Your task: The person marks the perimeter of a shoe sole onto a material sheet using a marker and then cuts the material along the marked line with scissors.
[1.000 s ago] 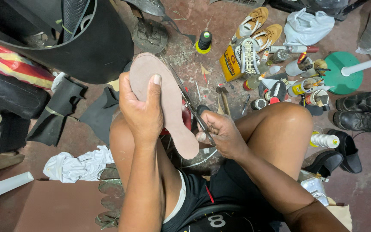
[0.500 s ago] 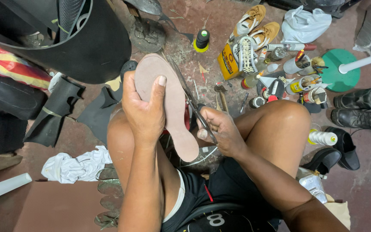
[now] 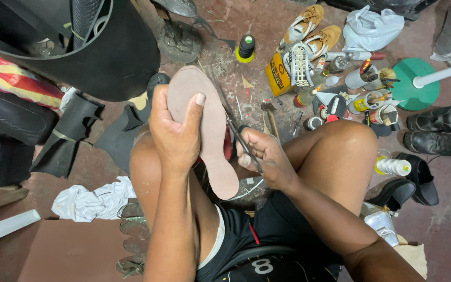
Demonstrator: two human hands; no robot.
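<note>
Sitting low over a littered workshop floor [image 3: 444, 230], a person worked between bare knees at the centre of the frame. A large black curved sheet [image 3: 105, 57] filled the upper left. Right of it, tan shoes [image 3: 314, 28], a white plastic bag [image 3: 374, 26] and a green round stand base [image 3: 416, 86] lined the top right, with black boots [image 3: 439, 130] at the right edge and a white rag [image 3: 92, 201] at lower left. The pinkish-tan shoe sole [image 3: 210, 125], long and flat, stood tilted from upper centre down toward the lap. The left hand [image 3: 176, 133] was closed around its upper part, thumb pressed flat on the face and fingers wrapped behind. The right hand [image 3: 264, 156], just beside the sole's right edge, was clenched on the handles of scissors [image 3: 238, 133], whose blades ran along that edge; whether the blades were cutting into the material could not be told. A thread spool [image 3: 246, 48] stood at top centre.
</note>
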